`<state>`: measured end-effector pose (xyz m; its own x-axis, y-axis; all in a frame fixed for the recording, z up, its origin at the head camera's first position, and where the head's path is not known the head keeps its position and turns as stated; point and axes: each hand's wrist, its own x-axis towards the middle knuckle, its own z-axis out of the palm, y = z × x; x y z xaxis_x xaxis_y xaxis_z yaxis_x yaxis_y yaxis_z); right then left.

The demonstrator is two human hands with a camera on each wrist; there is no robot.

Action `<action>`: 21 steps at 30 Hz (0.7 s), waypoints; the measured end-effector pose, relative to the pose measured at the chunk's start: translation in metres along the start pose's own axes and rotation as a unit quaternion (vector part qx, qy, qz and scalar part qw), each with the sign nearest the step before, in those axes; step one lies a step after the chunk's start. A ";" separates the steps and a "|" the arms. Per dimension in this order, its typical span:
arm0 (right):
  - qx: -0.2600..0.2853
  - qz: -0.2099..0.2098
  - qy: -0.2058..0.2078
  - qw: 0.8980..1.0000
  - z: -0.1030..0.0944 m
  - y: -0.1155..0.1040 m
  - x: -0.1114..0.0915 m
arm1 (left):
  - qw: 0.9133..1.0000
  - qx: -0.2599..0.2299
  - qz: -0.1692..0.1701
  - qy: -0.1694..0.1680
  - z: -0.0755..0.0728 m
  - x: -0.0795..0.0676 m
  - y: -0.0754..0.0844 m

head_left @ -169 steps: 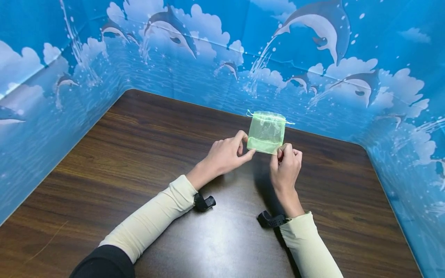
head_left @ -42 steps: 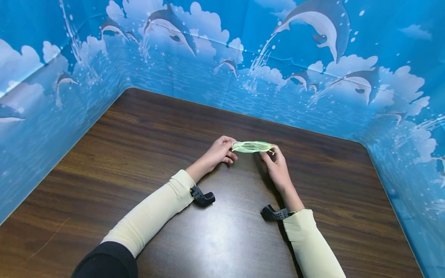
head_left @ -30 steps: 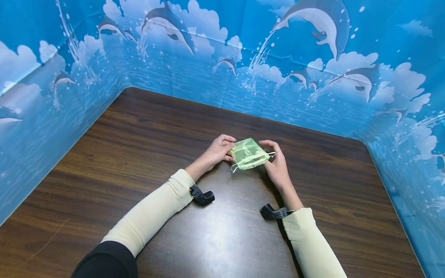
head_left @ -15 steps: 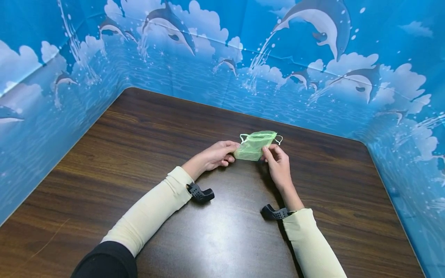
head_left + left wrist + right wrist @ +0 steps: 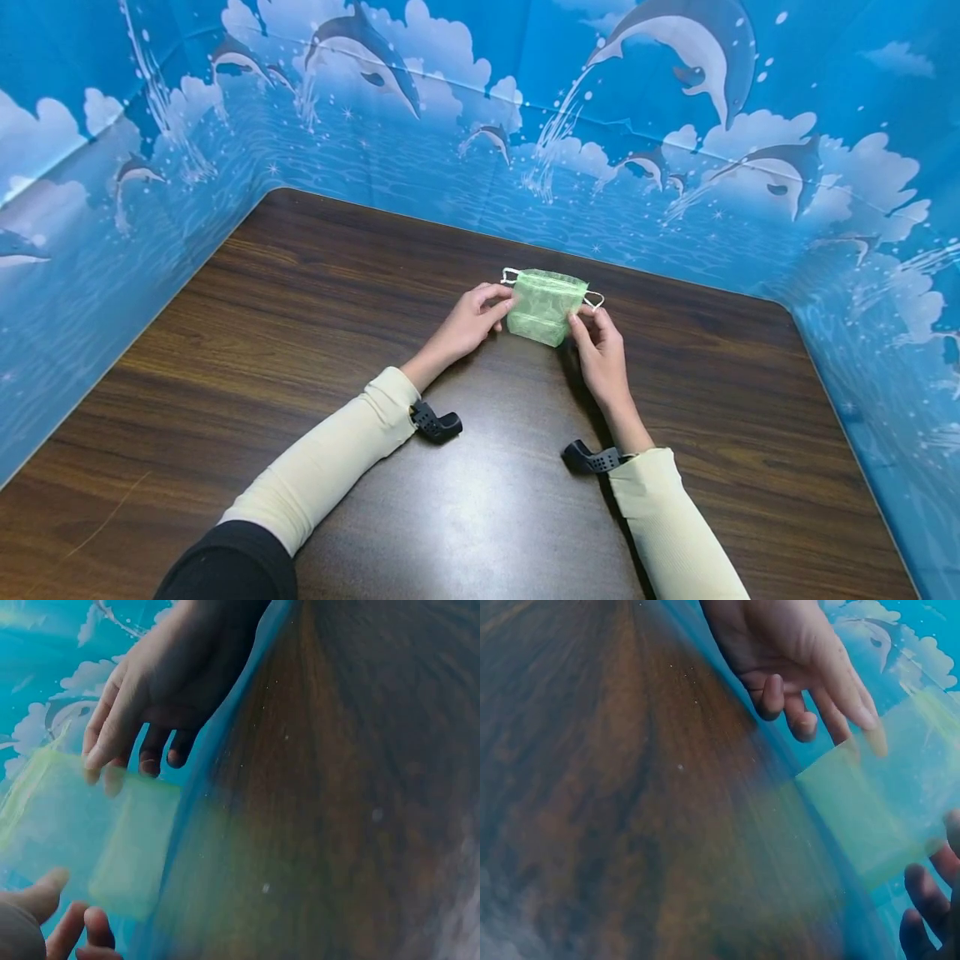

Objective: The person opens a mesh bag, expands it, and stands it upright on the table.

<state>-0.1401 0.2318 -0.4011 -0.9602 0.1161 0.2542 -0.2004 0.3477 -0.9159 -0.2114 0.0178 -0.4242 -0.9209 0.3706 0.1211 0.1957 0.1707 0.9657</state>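
Observation:
A sheer pale-green drawstring pouch [image 5: 547, 308] is held up above the table in the head view, its gathered mouth at the far side and a white string loop at either side. My left hand [image 5: 467, 321] pinches its left edge between thumb and fingers. At the right edge, my right hand [image 5: 602, 354] pinches it just below the string loop. The left wrist view has the pouch [image 5: 90, 825] hanging from my left hand [image 5: 161, 690], the background showing through the fabric. In the right wrist view my right hand [image 5: 802, 667] has thumb and forefinger on the pouch [image 5: 877, 802].
A dark wood-grain table [image 5: 300, 283] spreads under both arms. A blue curtain [image 5: 420, 167] printed with dolphins and clouds stands along its back and sides. Each wrist carries a black strap-on camera, the left camera [image 5: 437, 423] and the right camera [image 5: 591, 458].
The pouch was upright farther back, then was turned mouth-on and tipped towards me. Now its mouth points away again. The left hand has shifted its grip up the left edge.

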 end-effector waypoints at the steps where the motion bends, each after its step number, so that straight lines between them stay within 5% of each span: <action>1: -0.004 -0.001 -0.003 1.000 0.000 0.000 0.000 | 1.000 0.011 0.010 0.006 0.000 0.000 0.000; 7: -0.030 0.005 -0.021 0.999 0.001 -0.002 -0.001 | 0.999 0.046 0.029 0.006 -0.003 0.000 -0.002; 21: -0.020 0.014 -0.018 1.000 -0.002 0.001 0.000 | 0.999 0.027 0.033 -0.004 -0.004 0.001 0.001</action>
<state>-0.1398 0.2342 -0.4017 -0.9717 0.0924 0.2172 -0.1668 0.3818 -0.9090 -0.2141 0.0144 -0.4222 -0.9028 0.3893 0.1829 0.2747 0.1945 0.9416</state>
